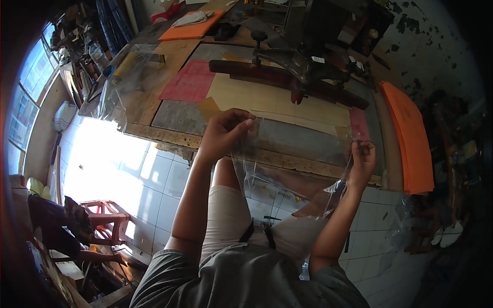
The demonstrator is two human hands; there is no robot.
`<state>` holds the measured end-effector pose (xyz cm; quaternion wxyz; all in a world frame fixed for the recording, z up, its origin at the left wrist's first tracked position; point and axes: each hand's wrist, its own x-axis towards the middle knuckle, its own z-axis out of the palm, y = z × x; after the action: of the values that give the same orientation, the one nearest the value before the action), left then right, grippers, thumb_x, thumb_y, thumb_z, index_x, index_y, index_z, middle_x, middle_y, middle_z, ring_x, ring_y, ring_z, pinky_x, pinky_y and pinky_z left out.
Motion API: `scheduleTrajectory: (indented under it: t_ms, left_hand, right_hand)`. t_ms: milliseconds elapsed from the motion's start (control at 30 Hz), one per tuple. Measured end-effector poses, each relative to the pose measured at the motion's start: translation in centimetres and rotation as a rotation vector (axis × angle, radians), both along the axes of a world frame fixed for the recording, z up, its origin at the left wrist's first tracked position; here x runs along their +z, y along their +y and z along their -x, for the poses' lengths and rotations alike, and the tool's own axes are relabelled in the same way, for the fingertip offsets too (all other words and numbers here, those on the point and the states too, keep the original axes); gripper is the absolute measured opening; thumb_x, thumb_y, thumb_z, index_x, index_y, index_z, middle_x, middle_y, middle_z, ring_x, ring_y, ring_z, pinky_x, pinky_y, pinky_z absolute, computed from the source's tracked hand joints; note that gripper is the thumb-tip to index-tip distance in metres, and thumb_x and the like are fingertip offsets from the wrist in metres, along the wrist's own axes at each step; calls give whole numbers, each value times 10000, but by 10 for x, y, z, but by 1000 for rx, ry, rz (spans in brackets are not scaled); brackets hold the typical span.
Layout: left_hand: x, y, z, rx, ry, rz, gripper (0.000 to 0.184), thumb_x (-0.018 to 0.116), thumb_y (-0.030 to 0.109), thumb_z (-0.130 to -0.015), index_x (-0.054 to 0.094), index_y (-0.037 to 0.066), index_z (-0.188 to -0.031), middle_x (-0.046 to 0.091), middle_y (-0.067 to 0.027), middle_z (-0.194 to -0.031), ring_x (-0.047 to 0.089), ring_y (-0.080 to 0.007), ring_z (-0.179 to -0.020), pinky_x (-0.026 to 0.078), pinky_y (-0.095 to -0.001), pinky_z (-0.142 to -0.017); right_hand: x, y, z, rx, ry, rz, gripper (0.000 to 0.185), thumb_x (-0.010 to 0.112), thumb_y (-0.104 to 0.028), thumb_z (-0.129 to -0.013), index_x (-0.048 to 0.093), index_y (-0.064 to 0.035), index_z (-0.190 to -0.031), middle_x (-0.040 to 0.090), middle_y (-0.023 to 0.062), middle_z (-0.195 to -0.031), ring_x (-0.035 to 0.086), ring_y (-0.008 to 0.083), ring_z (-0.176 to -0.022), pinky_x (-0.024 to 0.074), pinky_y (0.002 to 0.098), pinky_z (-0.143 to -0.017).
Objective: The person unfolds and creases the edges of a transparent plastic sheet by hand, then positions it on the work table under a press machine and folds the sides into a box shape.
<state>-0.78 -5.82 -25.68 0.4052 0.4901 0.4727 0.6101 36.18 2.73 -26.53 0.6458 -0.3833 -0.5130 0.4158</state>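
A clear plastic sheet (298, 167), perhaps a bag, hangs between my two hands in front of the table edge. My left hand (226, 131) pinches its upper left corner. At its right side my right hand (363, 160) grips the other upper corner, fingers closed. Just beyond lies a cream paper sheet (277, 100) on the grey table plate, with a red-pink sheet (187, 79) at its left. Over these papers stretches a long dark red bar (246, 70) on a black metal arm (287, 56) with a knob.
Folded orange sheets (408, 136) hang over the table's right side; another orange stack (192, 25) lies at the back left. More clear plastic (115, 92) drapes over the left corner. A red plastic stool (110, 220) stands on the tiled floor, beside a partly visible person (51, 220).
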Motion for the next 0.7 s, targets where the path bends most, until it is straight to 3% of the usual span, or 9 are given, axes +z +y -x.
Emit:
scheduleTrajectory:
  t_ms: [167, 267, 367, 700]
  left_hand:
    - [5, -3, 3, 27, 118, 104, 258, 790, 212, -948, 701, 2, -1070, 724, -9, -920, 644, -67, -784, 511, -240, -720]
    - [2, -2, 3, 41, 94, 99, 224, 773, 188, -957, 696, 8, -1065, 715, -3, -933, 632, -57, -775, 503, -240, -714]
    - [0, 4, -4, 49, 8, -103, 188, 739, 157, -978, 710, 3, -1082, 729, -18, -925, 622, -51, -716, 486, -235, -650]
    - [7, -3, -4, 17, 176, -31, 210, 678, 124, -1002, 734, 23, -1177, 674, 28, -879, 547, -22, -750, 439, -216, -693]
  right_hand:
    - [-1, 1, 0, 9, -34, -2, 189, 715, -30, -972, 549, -62, -1057, 639, 16, -961, 592, 69, -783, 502, 258, -670]
    - [-4, 3, -1, 30, -54, -13, 188, 715, -29, -973, 552, -62, -1061, 644, 17, -973, 591, 71, -794, 506, 261, -671]
    - [-4, 4, -1, 33, -59, -19, 186, 711, -36, -978, 551, -66, -1068, 653, 20, -977, 592, 72, -792, 508, 257, -670]
    - [-3, 1, 0, 28, -74, -7, 186, 726, -47, -977, 559, -56, -1057, 637, 8, -976, 581, 63, -811, 510, 253, -690]
